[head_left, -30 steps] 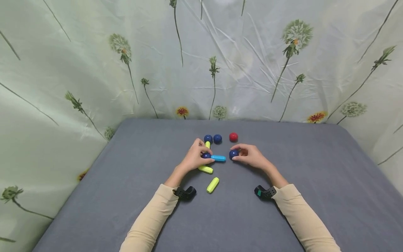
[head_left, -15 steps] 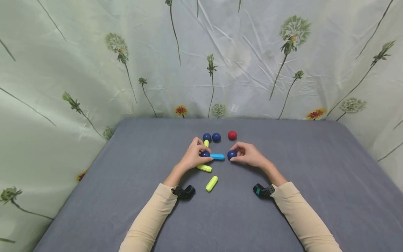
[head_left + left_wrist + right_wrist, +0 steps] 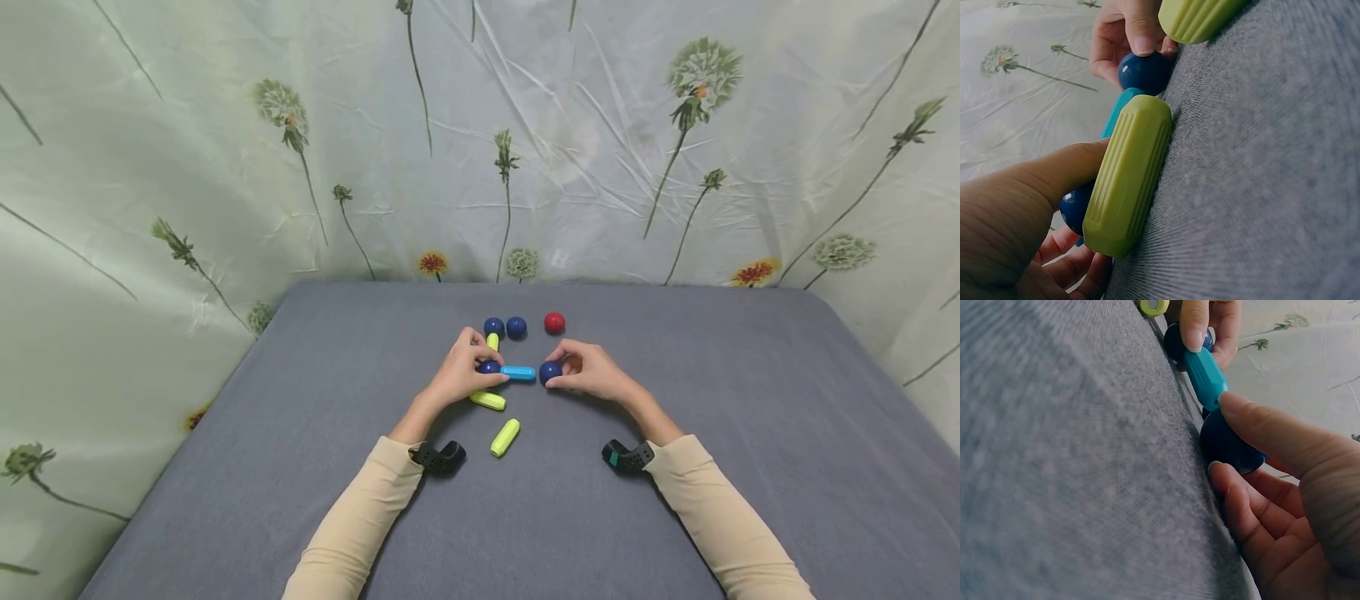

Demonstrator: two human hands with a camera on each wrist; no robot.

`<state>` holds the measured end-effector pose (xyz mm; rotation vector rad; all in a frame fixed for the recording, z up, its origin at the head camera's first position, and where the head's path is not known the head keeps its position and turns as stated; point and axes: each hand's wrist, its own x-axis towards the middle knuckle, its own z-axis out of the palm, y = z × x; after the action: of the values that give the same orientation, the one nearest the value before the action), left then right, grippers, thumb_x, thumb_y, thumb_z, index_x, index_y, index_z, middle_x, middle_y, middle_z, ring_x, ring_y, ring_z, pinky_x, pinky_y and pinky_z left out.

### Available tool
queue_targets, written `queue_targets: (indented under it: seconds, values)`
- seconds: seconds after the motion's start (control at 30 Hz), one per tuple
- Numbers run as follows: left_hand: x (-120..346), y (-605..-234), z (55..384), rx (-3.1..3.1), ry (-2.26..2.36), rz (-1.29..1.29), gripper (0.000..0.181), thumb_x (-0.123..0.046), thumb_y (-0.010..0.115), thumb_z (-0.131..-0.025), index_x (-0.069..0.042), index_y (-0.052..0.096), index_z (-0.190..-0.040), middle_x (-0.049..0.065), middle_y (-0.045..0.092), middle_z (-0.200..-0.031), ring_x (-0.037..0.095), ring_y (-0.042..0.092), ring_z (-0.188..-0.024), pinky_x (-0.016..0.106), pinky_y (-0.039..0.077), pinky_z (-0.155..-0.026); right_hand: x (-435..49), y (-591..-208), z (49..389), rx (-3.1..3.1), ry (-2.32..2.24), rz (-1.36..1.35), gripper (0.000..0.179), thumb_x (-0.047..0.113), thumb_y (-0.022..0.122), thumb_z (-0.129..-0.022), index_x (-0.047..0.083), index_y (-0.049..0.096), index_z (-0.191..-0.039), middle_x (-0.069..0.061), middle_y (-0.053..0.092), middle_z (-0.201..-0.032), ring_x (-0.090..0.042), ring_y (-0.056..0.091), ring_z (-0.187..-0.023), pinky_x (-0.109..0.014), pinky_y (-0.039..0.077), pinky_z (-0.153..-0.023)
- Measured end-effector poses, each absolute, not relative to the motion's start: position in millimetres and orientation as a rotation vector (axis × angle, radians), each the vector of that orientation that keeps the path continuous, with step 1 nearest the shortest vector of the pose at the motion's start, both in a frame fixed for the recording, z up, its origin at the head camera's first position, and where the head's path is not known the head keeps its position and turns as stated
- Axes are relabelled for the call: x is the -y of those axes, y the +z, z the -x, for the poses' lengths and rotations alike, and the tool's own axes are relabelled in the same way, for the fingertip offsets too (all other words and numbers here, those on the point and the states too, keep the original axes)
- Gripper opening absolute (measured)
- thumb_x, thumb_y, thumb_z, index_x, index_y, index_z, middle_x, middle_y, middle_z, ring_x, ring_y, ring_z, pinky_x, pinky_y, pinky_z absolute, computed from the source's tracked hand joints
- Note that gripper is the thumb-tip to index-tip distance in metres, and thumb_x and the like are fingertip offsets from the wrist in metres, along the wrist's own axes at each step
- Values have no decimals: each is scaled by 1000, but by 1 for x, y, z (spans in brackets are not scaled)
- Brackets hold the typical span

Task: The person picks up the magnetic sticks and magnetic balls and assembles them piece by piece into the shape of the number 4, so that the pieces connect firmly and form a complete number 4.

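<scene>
Beside the blue stick, left grip snug round one ball, right grip round another ball.

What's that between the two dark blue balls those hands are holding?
A light blue stick lies between the left ball, in the left hand, and the right ball, in the right hand, as the head view shows.

R grip pinches dk blue ball by teal rod, L grip w/ 2nd ball at far end.
</scene>
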<state>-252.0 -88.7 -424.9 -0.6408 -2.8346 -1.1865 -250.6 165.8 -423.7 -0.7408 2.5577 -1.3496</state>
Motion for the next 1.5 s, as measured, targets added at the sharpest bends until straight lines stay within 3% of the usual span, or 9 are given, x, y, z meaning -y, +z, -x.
queue_targets:
  seconds: [0.5, 1.0, 1.3, 1.5]
  values:
    - [88, -419, 256, 2836, -1206, 642, 20, -22, 78, -76, -10, 73, -91, 5, 39, -98, 19, 44, -91, 32, 45, -81, -153, -391, 233, -2556, -1346, 736, 29, 6, 73, -79, -4, 62, -103, -12, 56, -74, -11, 48, -65, -17, 39, -58]
    - [89, -417, 260, 2835, -1100, 734, 23, -25, 77, -77, -12, 74, -95, 6, 37, -100, 18, 40, -89, 26, 35, -74, -151, -385, 233, -2554, -1327, 735, 33, 7, 72, -79, -4, 61, -108, -10, 56, -76, -11, 48, -66, -17, 39, -59]
    - [87, -420, 258, 2832, -1085, 733, 22, -27, 77, -77, -12, 74, -93, 6, 37, -98, 17, 40, -87, 25, 34, -73, -167, -414, 247, -2568, -1285, 741, 42, 12, 73, -80, 0, 59, -117, -14, 62, -85, -6, 51, -65, -18, 42, -59]
    - [89, -424, 251, 2838, -1108, 725, 21, -26, 77, -77, -12, 75, -92, 5, 37, -97, 17, 39, -85, 25, 33, -72, -174, -417, 240, -2665, -1269, 836, 38, 17, 74, -79, 3, 62, -113, -13, 65, -94, -2, 50, -64, -19, 43, -57]
